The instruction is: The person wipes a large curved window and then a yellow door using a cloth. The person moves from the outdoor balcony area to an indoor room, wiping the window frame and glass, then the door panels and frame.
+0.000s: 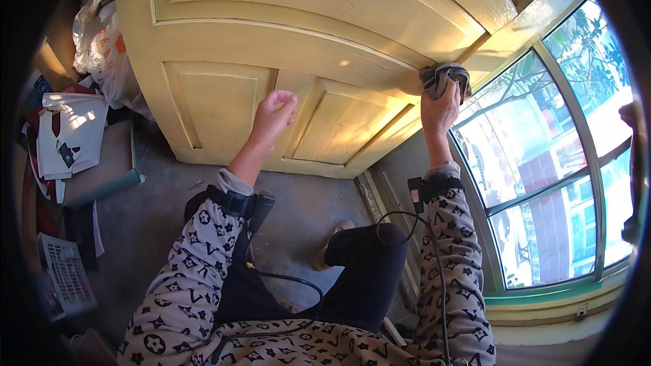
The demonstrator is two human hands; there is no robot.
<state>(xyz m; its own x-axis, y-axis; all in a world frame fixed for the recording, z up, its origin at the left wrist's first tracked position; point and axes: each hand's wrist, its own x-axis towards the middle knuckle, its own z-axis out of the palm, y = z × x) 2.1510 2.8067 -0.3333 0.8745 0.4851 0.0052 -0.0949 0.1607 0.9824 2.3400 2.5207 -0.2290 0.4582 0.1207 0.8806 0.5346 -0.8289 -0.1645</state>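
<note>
A yellow painted panel door (305, 46) fills the upper middle of the view. My right hand (441, 107) grips a dark striped cloth (445, 80), pressed against the door's right-hand edge between its upper and lower panels. In front of the lower panels is my left hand (277, 109), its fingers loosely curled with nothing seen in them. Whether it touches the door, I cannot tell. Both wrists wear black straps with small boxes and cables.
Glazed window (539, 173) at right. Plastic bags (109, 56), white paper or card pieces (74, 132) and a cardboard box (109, 162) lie at left. My bent knee (368, 251) is above the grey floor (290, 208), near the door's bottom edge.
</note>
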